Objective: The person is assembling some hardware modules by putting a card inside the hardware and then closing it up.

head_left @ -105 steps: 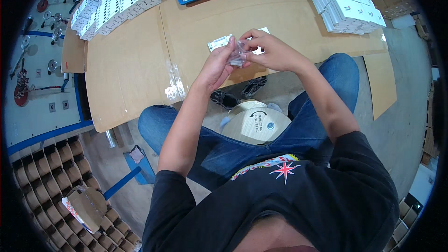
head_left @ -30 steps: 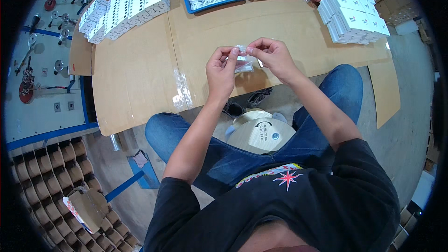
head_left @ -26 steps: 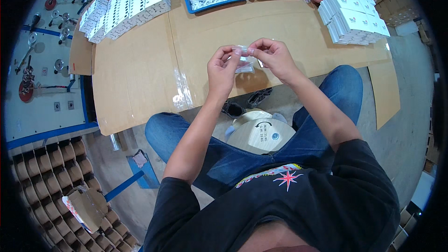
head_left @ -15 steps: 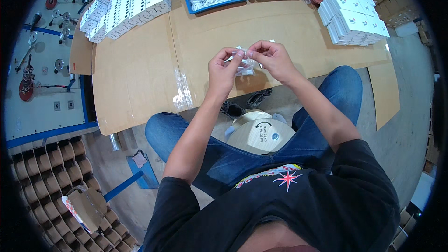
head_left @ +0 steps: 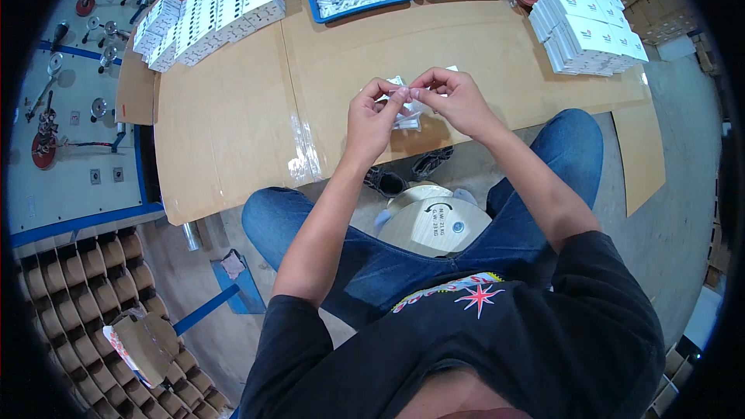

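Clear small plastic packet (head_left: 407,111) pinched at its top edge between left hand (head_left: 372,115) and right hand (head_left: 452,98); fingertips closed, packet hanging below them over brown cardboard tabletop (head_left: 248,101).

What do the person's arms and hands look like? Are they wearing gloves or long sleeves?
No gloves: the left hand and right hand are bare, with no rings or watch that I can see. Both forearms are bare too. The black T-shirt has short sleeves ending above the elbows, and a red star print on the chest.

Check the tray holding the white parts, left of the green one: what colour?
Blue tray, best seen in the head view at the table's far edge.
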Motion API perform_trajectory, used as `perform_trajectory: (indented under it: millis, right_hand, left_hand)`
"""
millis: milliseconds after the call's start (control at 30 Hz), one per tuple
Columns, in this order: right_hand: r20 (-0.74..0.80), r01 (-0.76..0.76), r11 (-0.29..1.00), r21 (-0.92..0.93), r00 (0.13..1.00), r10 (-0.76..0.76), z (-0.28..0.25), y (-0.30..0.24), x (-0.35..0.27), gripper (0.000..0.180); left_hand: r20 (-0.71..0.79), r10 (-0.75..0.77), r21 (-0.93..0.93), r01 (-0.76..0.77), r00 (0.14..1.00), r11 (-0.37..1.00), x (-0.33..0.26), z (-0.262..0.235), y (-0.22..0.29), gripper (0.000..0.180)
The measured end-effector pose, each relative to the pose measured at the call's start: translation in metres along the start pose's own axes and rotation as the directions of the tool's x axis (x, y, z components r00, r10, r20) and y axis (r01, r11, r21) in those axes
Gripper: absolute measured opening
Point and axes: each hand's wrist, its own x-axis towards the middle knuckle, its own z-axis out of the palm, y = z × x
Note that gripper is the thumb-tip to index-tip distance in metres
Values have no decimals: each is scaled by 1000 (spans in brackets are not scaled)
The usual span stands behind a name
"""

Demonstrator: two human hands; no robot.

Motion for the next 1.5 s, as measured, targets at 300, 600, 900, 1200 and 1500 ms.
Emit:
perform_trajectory:
  millis: [300,600,900,1200,1500]
  right_hand:
    - [-11,-143,989,-32,990,142,0,-11,0,11]
    - [121,46,983,179,990,-68,-21,-7,6,17]
    - [76,381,837,-392,920,-384,-8,-21,-4,42]
    - [141,406,779,-478,911,-388,-12,7,4,21]
    - [85,395,803,-446,912,-402,-3,12,7,21]
  left_hand:
    - [61,25,99,-31,998,995,4,-9,1,27]
    - [188,-336,-61,352,923,934,10,-29,14,49]
    - [17,-151,-18,152,988,988,8,-25,7,36]
    - [120,-126,31,123,985,992,7,-20,7,41]
    - [88,-115,444,64,989,894,4,-25,4,26]
